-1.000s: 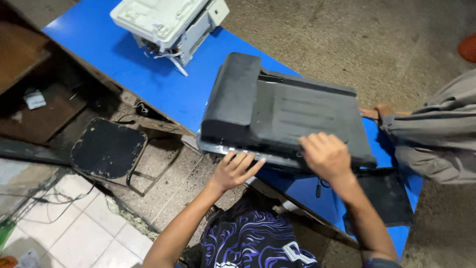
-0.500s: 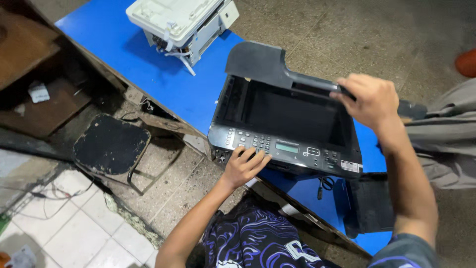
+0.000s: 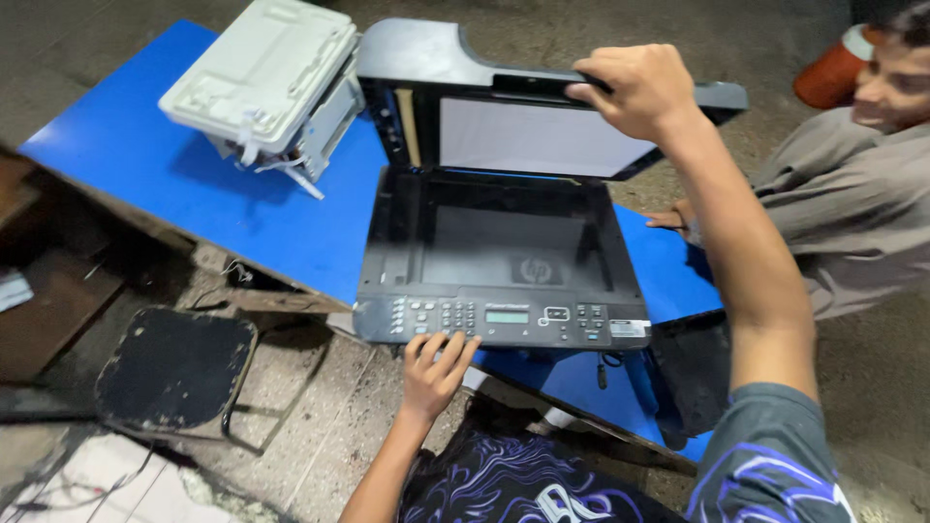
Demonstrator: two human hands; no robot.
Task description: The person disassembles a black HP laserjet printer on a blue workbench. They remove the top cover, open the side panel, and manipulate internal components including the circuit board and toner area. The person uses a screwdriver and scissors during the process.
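Since half a second ago I've swung the scanner lid (image 3: 504, 97) upright, right hand (image 3: 635, 89) clasped on its edge, left hand (image 3: 436, 366) spread open against the printer's control panel (image 3: 504, 320).

— Any room around that black scanner-printer (image 3: 499, 257)?

— At nine o'clock, a bare strip of blue table (image 3: 242, 218) lies between it and the white printer casing (image 3: 266, 82) at ten.

— And at twelve?

— Blocked: the raised scanner lid (image 3: 504, 107) stands there, the right hand (image 3: 635, 87) gripping its edge.

— Three o'clock?

— Tight. Another person's hand (image 3: 673, 219) rests on the table there.

— Six?

— The left hand (image 3: 436, 368) sits against the control panel (image 3: 499, 320).
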